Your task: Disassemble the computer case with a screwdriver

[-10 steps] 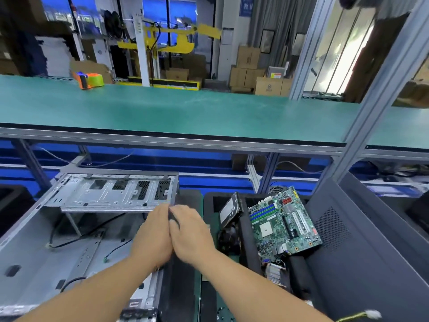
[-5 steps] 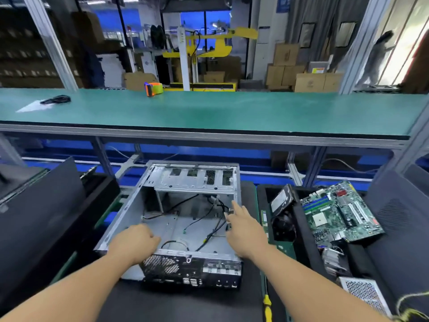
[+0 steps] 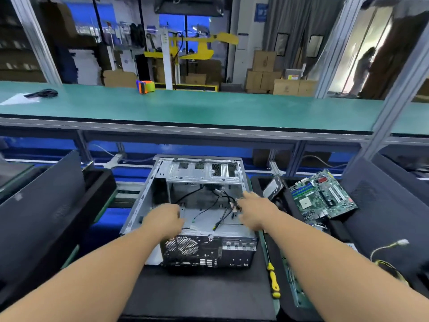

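A long green shelf (image 3: 209,110) runs across the bench on a grey metal frame, with slanted aluminium posts (image 3: 394,89) rising at either side. On it sit a roll of orange and green tape (image 3: 145,86), and at the far left a white sheet (image 3: 18,99) with a black cable coil (image 3: 44,92) on it. Behind, the workshop is dim, lit blue through a rear window (image 3: 185,31). A yellow machine arm (image 3: 204,44) stands on a white column (image 3: 166,61). Cardboard boxes (image 3: 264,73) are stacked against a grey curtain (image 3: 292,26). At far right, bright daylight pours through a doorway (image 3: 355,54) where a blurred person (image 3: 364,68) stands.
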